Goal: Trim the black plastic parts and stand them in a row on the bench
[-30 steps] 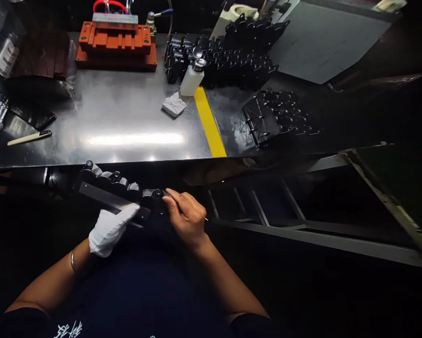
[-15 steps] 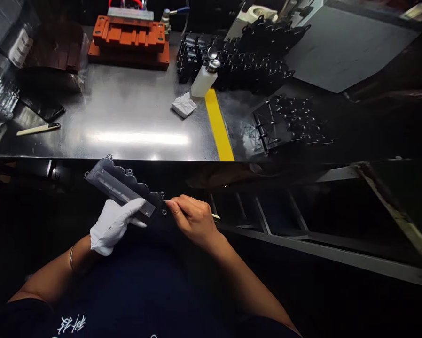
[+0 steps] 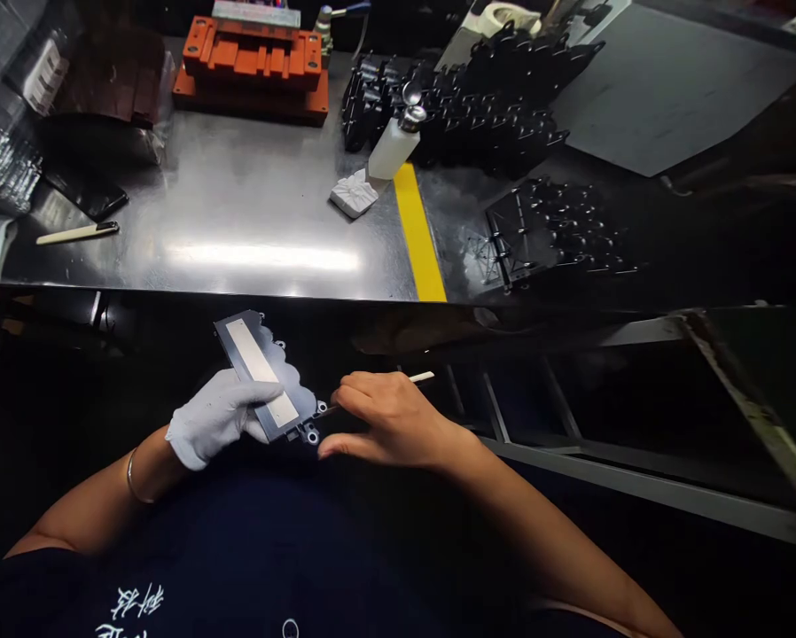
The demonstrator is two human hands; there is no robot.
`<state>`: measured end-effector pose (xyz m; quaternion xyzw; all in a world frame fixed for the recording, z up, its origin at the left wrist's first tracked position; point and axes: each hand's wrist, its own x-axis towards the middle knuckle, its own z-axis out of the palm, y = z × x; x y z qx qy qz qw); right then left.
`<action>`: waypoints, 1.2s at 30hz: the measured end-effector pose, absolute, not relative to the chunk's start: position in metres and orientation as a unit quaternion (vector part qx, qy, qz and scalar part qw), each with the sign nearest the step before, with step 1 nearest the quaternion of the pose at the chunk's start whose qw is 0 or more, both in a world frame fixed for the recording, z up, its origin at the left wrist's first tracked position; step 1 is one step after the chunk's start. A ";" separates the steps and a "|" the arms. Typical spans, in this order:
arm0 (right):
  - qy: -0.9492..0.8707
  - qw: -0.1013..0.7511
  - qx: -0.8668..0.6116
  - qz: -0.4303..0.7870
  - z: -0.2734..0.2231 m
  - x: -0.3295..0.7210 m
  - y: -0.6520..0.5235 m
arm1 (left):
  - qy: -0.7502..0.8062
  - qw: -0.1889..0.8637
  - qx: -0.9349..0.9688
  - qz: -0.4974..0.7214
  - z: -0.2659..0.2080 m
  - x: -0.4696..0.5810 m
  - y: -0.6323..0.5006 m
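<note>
My gloved left hand (image 3: 222,416) is closed on a dark, scalloped-edge plastic part (image 3: 296,390) with small ring lugs. Its thumb lies across a long pale strip on the part's face. At the part's lower right end is my bare right hand (image 3: 388,421), its fingers curled round a slim tool with a cream handle (image 3: 422,377). The handle's end sticks out behind the knuckles, and a thin tip shows beside a ring lug. Whether the tip touches the part, I cannot tell. The right thumb is stretched out below, apart from the fingers.
The metal bench's front edge (image 3: 238,294) runs just beyond my hands. On it are a cream pen-like tool (image 3: 77,233), an orange fixture (image 3: 252,66), a folded white wipe (image 3: 354,193), a white dispenser bottle (image 3: 395,146) and stacked black parts (image 3: 464,111). A metal frame (image 3: 571,461) stands at right.
The plastic part has turned and tilted, so its pale strip now shows brightly. My right hand has rotated, with its thumb dropped away from the fingers. The view has shifted slightly.
</note>
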<state>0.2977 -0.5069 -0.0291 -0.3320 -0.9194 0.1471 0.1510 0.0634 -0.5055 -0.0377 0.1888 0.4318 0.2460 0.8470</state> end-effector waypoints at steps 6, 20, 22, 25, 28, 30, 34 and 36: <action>-0.931 0.105 -0.329 0.121 -0.035 0.294 -0.503 | 0.475 0.830 0.185 0.228 -0.035 0.067 -0.504; -0.931 0.104 -0.313 0.154 -0.046 0.296 -0.505 | 0.455 0.847 0.131 0.242 -0.042 0.061 -0.501; -0.926 0.157 -0.322 0.121 -0.043 0.297 -0.506 | 0.447 0.852 0.117 0.244 -0.044 0.059 -0.498; -0.920 0.210 -0.329 0.030 -0.034 0.294 -0.505 | 0.439 0.862 0.111 0.227 -0.044 0.060 -0.496; -0.933 0.209 -0.294 -0.023 -0.028 0.289 -0.500 | 0.432 0.873 0.095 0.206 -0.043 0.063 -0.497; -0.940 0.207 -0.270 -0.019 -0.027 0.287 -0.498 | 0.428 0.877 0.086 0.200 -0.043 0.065 -0.497; -0.931 0.247 -0.266 0.015 -0.030 0.289 -0.497 | 0.420 0.882 0.083 0.196 -0.045 0.067 -0.497; -0.919 0.282 -0.271 0.042 -0.030 0.290 -0.499 | 0.413 0.889 0.071 0.187 -0.047 0.068 -0.496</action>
